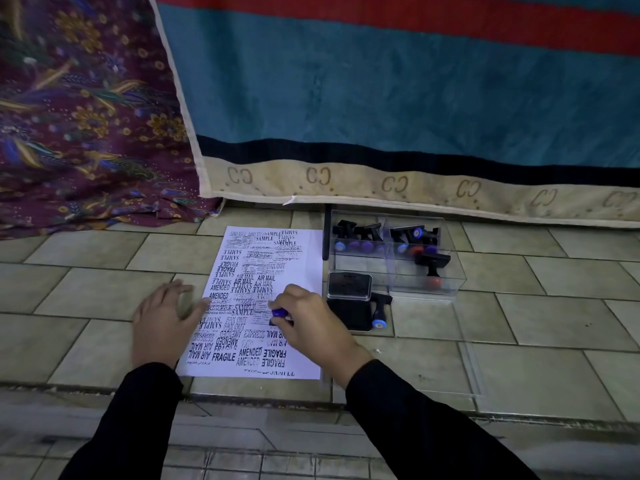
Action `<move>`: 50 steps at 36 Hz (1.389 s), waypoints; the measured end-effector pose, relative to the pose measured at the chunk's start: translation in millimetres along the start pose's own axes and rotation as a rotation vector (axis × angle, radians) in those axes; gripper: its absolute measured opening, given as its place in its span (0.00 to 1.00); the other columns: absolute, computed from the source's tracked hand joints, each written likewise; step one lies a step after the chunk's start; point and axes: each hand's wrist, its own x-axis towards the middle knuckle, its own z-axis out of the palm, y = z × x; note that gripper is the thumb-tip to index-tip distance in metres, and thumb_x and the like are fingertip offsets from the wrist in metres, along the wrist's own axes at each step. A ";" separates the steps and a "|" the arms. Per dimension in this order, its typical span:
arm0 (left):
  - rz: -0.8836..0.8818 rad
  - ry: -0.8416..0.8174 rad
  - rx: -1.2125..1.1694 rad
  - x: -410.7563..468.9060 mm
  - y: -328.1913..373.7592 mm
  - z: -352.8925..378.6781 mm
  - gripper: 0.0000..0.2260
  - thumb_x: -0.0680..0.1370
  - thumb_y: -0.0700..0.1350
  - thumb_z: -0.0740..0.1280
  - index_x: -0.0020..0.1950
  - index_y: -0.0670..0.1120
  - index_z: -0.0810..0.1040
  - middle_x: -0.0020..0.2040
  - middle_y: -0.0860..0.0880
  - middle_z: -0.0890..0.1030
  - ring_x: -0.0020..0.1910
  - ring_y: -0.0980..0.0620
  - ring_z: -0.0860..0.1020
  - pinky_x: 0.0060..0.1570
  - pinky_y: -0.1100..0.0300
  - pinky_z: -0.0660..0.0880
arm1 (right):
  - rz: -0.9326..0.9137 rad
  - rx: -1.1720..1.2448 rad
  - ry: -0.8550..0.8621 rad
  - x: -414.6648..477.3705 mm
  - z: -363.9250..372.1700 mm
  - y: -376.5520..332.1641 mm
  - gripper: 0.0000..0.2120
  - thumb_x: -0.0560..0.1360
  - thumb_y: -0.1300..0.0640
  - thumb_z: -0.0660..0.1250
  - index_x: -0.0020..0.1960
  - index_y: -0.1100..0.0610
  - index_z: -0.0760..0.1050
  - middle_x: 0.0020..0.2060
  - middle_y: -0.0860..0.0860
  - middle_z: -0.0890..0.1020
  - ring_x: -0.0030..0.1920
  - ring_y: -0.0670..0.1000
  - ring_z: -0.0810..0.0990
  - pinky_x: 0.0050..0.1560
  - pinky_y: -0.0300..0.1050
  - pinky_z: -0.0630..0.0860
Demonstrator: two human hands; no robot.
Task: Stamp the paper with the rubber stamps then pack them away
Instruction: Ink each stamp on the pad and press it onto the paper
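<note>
Tiled floor (554, 323), beige, glazed. L hand (166, 323) flat, fingers spread straight, tips touching left edge of paper (304, 258). R hand (311, 327) pinches blue-knobbed stamp (279, 314), base down on sheet, mid-right. Legible prints: FRAGILE, AMENDED, AIR MAIL, EXPRESS, FAX OUT, SAMPLE. Black ink pad (349, 299) just right of sheet. Clear plastic box (426, 289) behind it w/ more stamps (360, 233) inside.

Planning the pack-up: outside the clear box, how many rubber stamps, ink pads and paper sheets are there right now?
Rubber stamps: 2, the hand-held stamp gripped by the right hand and the loose stamp at the ink pad's right edge
Ink pad: 1
Paper sheet: 1
Total: 4
</note>
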 end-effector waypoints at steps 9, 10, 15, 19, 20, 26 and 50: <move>-0.011 -0.007 -0.006 -1.3 3.5 -4.1 0.18 0.74 0.55 0.72 0.59 0.47 0.79 0.66 0.46 0.76 0.66 0.42 0.72 0.67 0.45 0.64 | 0.171 0.109 0.195 -5.3 -22.5 12.5 0.11 0.75 0.61 0.68 0.57 0.60 0.77 0.50 0.54 0.78 0.45 0.50 0.78 0.52 0.42 0.77; -0.013 -0.008 -0.004 -1.5 3.8 -4.1 0.18 0.74 0.55 0.72 0.59 0.47 0.79 0.66 0.46 0.76 0.66 0.42 0.72 0.67 0.45 0.64 | 0.191 0.118 0.259 -10.3 -30.5 17.0 0.10 0.74 0.61 0.69 0.55 0.60 0.77 0.49 0.53 0.78 0.43 0.49 0.79 0.50 0.42 0.78; -0.012 -0.013 -0.005 -1.6 5.4 -5.5 0.18 0.75 0.55 0.72 0.59 0.46 0.79 0.66 0.45 0.76 0.65 0.41 0.72 0.67 0.43 0.65 | 0.287 0.059 0.445 -46.1 -70.7 42.2 0.09 0.74 0.60 0.68 0.53 0.55 0.76 0.46 0.48 0.77 0.41 0.44 0.79 0.43 0.39 0.79; -0.017 -0.023 0.003 -1.9 5.4 -6.5 0.18 0.75 0.55 0.71 0.60 0.47 0.79 0.67 0.45 0.76 0.65 0.41 0.72 0.67 0.43 0.65 | 0.354 -0.038 0.490 -78.7 -88.2 62.2 0.08 0.73 0.63 0.68 0.51 0.56 0.77 0.44 0.49 0.78 0.41 0.45 0.80 0.43 0.44 0.80; -0.018 -0.024 0.001 -2.0 5.5 -6.7 0.18 0.75 0.55 0.72 0.60 0.46 0.79 0.67 0.45 0.76 0.65 0.41 0.72 0.67 0.43 0.65 | 0.361 -0.068 0.498 -85.8 -89.9 66.7 0.07 0.73 0.64 0.68 0.51 0.57 0.77 0.44 0.50 0.78 0.41 0.47 0.80 0.43 0.47 0.81; -0.015 -0.026 0.005 -2.8 7.1 -7.9 0.18 0.75 0.54 0.71 0.60 0.45 0.79 0.67 0.45 0.76 0.65 0.40 0.72 0.67 0.43 0.66 | 0.393 -0.161 0.445 -111.4 -78.1 86.6 0.10 0.69 0.69 0.71 0.48 0.58 0.78 0.44 0.50 0.76 0.41 0.51 0.79 0.44 0.45 0.78; 0.004 -0.015 0.005 1.4 -2.6 -0.6 0.23 0.73 0.62 0.65 0.59 0.48 0.79 0.65 0.46 0.76 0.65 0.43 0.73 0.67 0.44 0.66 | 0.484 -0.390 0.522 -62.9 -107.8 116.0 0.06 0.73 0.60 0.66 0.49 0.60 0.77 0.44 0.56 0.80 0.45 0.56 0.77 0.45 0.49 0.74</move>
